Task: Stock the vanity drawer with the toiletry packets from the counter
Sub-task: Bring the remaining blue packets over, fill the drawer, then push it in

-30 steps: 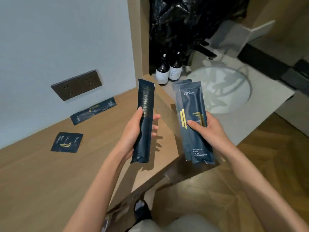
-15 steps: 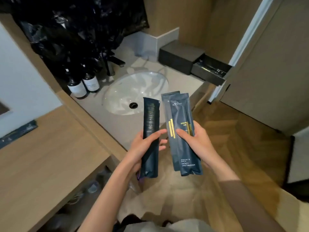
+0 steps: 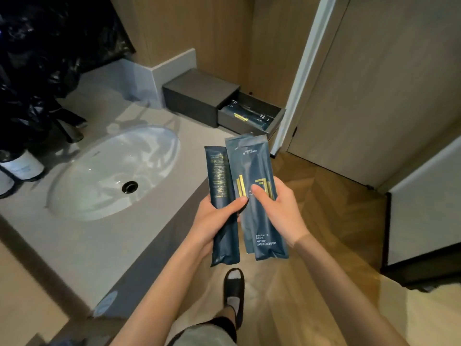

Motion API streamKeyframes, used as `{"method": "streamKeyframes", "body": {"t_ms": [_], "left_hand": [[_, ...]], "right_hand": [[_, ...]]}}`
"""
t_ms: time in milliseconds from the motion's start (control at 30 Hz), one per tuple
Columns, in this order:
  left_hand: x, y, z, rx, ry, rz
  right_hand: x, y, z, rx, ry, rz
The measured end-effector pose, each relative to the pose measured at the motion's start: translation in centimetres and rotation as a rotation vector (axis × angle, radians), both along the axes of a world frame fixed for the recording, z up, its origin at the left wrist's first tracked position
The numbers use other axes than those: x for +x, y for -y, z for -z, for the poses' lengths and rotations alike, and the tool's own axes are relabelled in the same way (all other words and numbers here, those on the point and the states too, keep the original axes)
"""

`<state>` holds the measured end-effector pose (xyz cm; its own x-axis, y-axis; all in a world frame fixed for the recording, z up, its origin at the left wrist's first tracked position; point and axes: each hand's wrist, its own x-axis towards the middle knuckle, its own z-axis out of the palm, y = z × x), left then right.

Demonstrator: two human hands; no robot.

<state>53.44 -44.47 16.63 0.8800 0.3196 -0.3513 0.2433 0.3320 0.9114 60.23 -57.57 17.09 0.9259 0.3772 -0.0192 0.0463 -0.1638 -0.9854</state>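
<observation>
Head cam from my end: my left hand (image 3: 214,221) is wrapped round one slim dark packet (image 3: 220,186), thumb across its front. My right hand (image 3: 279,213) pinches two overlapping blue packets (image 3: 257,168), thumb on top. Both lots are held upright, right beside each other, near the right edge of the grey worktop (image 3: 124,245). The drawer (image 3: 237,123) is pulled out at the far right, with more packets (image 3: 247,114) lying inside.

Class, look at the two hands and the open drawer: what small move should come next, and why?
Probably reach forward toward the drawer. The left hand grips a single packet, the right hand grips a pair of packets, and the drawer stands pulled out beyond them, with stocked packets already inside.
</observation>
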Motion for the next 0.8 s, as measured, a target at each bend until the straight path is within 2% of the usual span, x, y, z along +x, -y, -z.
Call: {"method": "streamKeyframes", "body": {"t_ms": [300,467,667,800], "left_hand": [[16.7,-0.8,-0.2,0.003,0.029,-0.021],[24.1,-1.1,-0.8,0.027,0.027,-0.064],[29.8,-1.7,-0.3,0.053,0.0,-0.223],[32.8,-1.5,0.3,0.071,-0.028,-0.384]], "right_hand": [[17.3,-0.8,-0.6,-0.076,0.044,-0.054],[24.8,-1.6,-1.6,-0.05,0.071,-0.131],[32.2,-3.6,-0.9,-0.021,0.024,-0.263],[37.2,-4.6,-0.4,-0.046,-0.001,-0.446]]}}
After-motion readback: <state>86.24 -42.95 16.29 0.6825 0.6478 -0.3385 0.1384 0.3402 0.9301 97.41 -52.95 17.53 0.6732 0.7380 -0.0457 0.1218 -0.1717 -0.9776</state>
